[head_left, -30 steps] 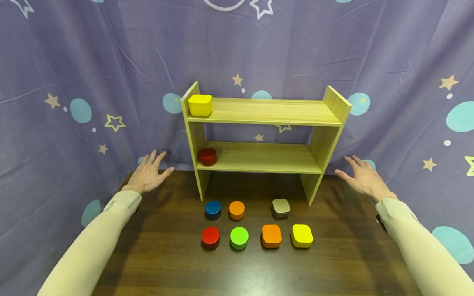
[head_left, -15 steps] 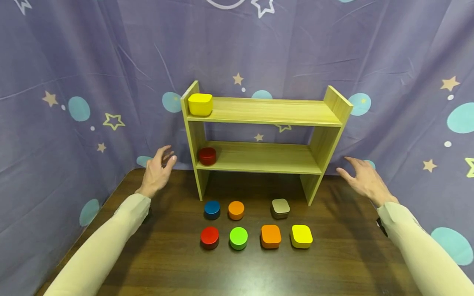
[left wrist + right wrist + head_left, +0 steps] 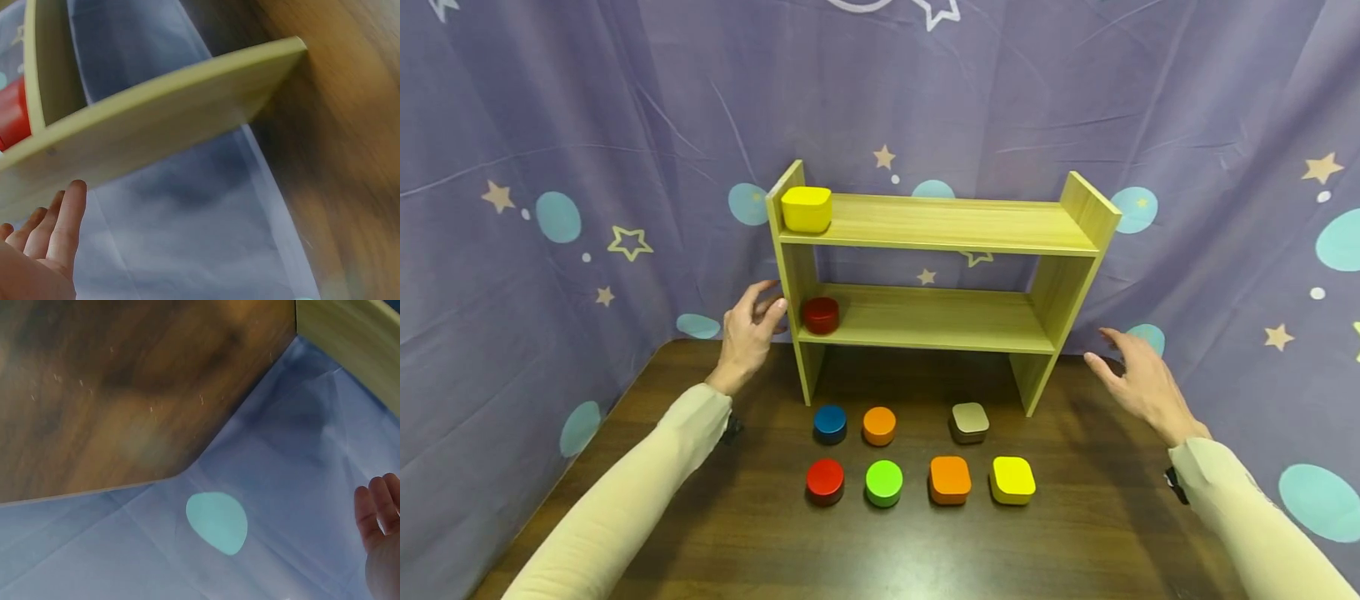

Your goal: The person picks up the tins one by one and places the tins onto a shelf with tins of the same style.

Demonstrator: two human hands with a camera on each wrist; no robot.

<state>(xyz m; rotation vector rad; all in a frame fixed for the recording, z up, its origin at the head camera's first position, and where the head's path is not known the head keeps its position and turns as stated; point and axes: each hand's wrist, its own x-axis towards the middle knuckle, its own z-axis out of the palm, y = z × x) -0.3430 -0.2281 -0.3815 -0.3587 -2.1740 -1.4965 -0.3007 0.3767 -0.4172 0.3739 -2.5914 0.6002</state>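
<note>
A two-tier wooden shelf (image 3: pixel 936 333) stands at the back of the table. Just left of its side panel is my left hand (image 3: pixel 747 337), holding nothing, its fingers loosely bent. In the left wrist view the fingertips (image 3: pixel 77 187) reach toward that panel; whether they touch it I cannot tell. My right hand (image 3: pixel 1142 387) hovers right of the shelf, fingers relaxed, apart from everything. A yellow rounded-square box (image 3: pixel 807 210) sits at the left end of the top tier. Below it, a dark red round tin (image 3: pixel 822 316) sits on the lower tier.
On the table before the shelf lie round tins in blue (image 3: pixel 831 425), orange (image 3: pixel 879 427), red (image 3: pixel 825 482) and green (image 3: pixel 883 483). Right of them are square tins in olive (image 3: pixel 969 422), orange (image 3: pixel 950 480) and yellow (image 3: pixel 1012 481). A purple curtain (image 3: pixel 647 125) hangs behind.
My left hand has moved right, up to the shelf's left side, and its spread fingers have bent. The right hand has barely shifted. The tins stay where they were.
</note>
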